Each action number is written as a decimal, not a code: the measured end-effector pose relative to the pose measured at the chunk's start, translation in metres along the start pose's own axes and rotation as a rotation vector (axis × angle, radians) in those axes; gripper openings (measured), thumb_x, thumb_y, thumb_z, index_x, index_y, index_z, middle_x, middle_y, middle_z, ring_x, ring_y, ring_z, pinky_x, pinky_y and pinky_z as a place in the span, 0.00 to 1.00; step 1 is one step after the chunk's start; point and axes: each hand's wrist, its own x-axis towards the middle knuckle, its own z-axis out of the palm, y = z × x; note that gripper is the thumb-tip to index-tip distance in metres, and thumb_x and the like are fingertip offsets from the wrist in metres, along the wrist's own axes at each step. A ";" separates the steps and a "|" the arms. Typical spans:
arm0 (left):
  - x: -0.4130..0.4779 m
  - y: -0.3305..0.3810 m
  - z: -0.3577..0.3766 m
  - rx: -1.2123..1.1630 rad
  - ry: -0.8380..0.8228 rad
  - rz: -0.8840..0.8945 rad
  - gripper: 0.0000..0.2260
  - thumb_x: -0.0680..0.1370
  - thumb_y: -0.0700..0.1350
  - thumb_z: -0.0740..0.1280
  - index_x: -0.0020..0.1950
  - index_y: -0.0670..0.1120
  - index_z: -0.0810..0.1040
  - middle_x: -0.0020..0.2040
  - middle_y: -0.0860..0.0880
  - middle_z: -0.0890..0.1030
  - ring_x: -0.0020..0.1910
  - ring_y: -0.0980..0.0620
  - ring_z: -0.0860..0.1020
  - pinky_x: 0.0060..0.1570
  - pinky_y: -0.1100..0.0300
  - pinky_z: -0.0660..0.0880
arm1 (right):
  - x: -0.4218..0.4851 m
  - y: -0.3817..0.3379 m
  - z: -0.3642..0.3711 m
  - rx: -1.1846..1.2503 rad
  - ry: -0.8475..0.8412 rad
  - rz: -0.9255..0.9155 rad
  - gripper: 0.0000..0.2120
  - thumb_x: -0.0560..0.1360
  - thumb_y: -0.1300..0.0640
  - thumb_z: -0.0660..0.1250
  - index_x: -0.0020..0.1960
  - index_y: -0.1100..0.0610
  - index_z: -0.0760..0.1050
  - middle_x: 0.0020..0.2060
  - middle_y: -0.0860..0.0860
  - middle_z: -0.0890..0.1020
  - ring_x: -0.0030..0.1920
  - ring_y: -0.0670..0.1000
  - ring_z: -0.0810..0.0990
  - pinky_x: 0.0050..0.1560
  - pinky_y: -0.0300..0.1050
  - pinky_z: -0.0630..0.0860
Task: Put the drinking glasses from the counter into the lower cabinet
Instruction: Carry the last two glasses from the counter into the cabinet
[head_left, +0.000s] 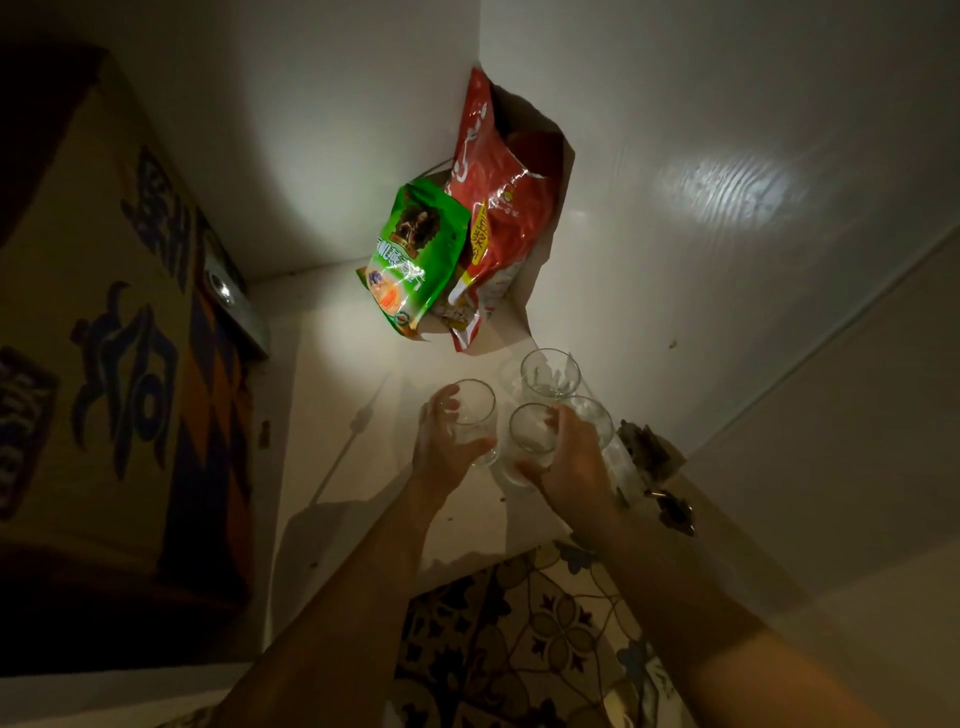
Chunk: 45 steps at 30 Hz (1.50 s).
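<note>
Inside the white lower cabinet (343, 364), my left hand (444, 449) is wrapped around a clear drinking glass (475, 415) that stands on the cabinet floor. Just to its right, my right hand (574, 462) grips a second clear glass (530, 441). Behind these, a third glass (549, 375) stands upright on the floor, and another glass (597, 415) sits partly hidden behind my right hand. All the glasses are close together near the cabinet's right wall.
A green snack bag (410, 260) and a red bag (498, 208) lean in the back corner. A printed cardboard box (119, 322) fills the left side. A door hinge (670, 506) sits on the right edge, with patterned floor tiles (545, 634) below.
</note>
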 end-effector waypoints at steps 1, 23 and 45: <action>0.003 -0.001 0.003 -0.026 0.001 -0.009 0.35 0.65 0.36 0.75 0.68 0.42 0.64 0.64 0.40 0.70 0.57 0.49 0.70 0.56 0.52 0.75 | 0.000 0.000 0.000 -0.010 0.003 -0.010 0.35 0.67 0.55 0.75 0.68 0.60 0.64 0.62 0.57 0.72 0.62 0.55 0.71 0.63 0.50 0.72; 0.031 0.001 0.029 -0.368 -0.241 -0.068 0.30 0.76 0.36 0.62 0.74 0.49 0.54 0.76 0.49 0.57 0.71 0.55 0.59 0.67 0.58 0.64 | 0.008 -0.004 0.012 -0.126 0.087 0.032 0.38 0.68 0.50 0.74 0.71 0.57 0.61 0.63 0.53 0.74 0.64 0.52 0.70 0.65 0.45 0.69; 0.011 0.004 -0.027 0.074 -0.341 -0.184 0.14 0.79 0.40 0.59 0.64 0.45 0.72 0.63 0.44 0.76 0.58 0.47 0.76 0.58 0.51 0.76 | 0.011 -0.007 -0.020 -0.312 -0.025 -0.064 0.45 0.66 0.39 0.71 0.74 0.58 0.56 0.70 0.56 0.67 0.68 0.56 0.65 0.68 0.53 0.66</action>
